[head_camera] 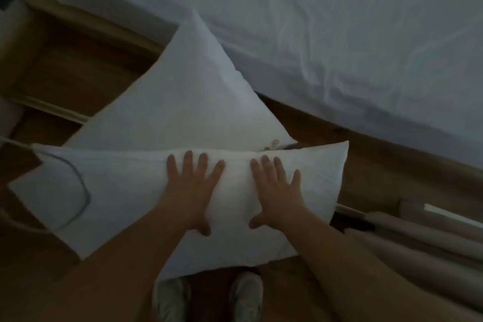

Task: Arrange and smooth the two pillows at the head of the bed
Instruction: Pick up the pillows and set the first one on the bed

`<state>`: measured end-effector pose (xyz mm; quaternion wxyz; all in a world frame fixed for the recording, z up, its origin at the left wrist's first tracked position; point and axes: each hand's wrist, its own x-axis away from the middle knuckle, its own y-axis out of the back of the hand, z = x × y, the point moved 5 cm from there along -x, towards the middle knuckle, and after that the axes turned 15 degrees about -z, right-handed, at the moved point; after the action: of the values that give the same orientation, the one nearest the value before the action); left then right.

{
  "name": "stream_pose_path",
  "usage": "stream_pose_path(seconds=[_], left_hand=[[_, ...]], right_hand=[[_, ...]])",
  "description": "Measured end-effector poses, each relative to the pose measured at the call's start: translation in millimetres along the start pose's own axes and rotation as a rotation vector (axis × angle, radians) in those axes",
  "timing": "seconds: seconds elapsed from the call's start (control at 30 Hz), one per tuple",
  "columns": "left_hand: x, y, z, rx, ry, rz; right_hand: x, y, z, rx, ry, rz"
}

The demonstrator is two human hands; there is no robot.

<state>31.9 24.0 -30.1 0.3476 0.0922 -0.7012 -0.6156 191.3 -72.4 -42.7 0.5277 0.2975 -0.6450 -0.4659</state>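
Two white pillows lie beside the bed rather than on it. The near pillow point(125, 191) lies across the lower middle of the view, with a grey curved mark at its left end. My left hand point(190, 191) and my right hand point(277, 191) both rest flat on its top, fingers spread, gripping nothing. Behind it the far pillow point(183, 102) stands tilted, one corner pointing up against the mattress edge. The bed point(352, 29), covered in a wrinkled white sheet, fills the upper right.
A wooden bed frame edge point(379, 165) runs diagonally under the mattress. Wooden floor or furniture panels point(68, 65) show at the left. Pale rolled or tubular items point(418, 238) lie at the right. My white shoes point(209, 298) are visible below the pillow.
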Motion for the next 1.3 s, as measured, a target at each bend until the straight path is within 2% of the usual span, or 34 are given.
stream_pose_path(seconds=[0.03,0.1,0.2,0.27,0.33,0.4,0.57,0.7,0.77,0.93,1.03,1.23,1.3], left_hand=[[-2,-10,0,-0.037,-0.003,0.048],[-12,-24,-1,-0.039,-0.029,0.010],[-14,-31,-16,-0.026,-0.177,-0.139],[-11,-23,-20,0.025,-0.198,-0.210],[-4,-13,-20,0.095,-0.166,-0.114],[8,4,-14,0.129,-0.154,-0.092],[31,98,1,0.184,-0.197,-0.059],[24,205,19,0.189,-0.197,-0.124],[3,269,26,0.236,-0.192,-0.225],[-72,409,33,0.346,-0.169,-0.384],[-125,464,30,0.387,-0.165,-0.390],[-272,552,6,0.536,-0.191,-0.290],[-326,572,0,0.552,-0.170,-0.337]], right_hand=[[-5,-15,4,0.015,0.032,0.025],[-15,-37,9,0.025,0.037,0.015],[-22,-49,15,-0.006,0.025,-0.172],[-20,-40,16,-0.047,0.031,-0.253],[-11,-27,14,-0.122,0.031,-0.117],[1,-5,11,-0.165,0.056,-0.030],[26,100,8,-0.125,0.129,0.016],[18,224,-12,-0.040,0.135,-0.003],[3,291,-34,-0.021,0.116,-0.010],[-53,438,-98,0.046,0.069,0.008],[-93,500,-141,0.084,0.070,0.027],[-206,574,-260,0.111,0.020,0.230],[-246,589,-302,0.132,0.018,0.208]])
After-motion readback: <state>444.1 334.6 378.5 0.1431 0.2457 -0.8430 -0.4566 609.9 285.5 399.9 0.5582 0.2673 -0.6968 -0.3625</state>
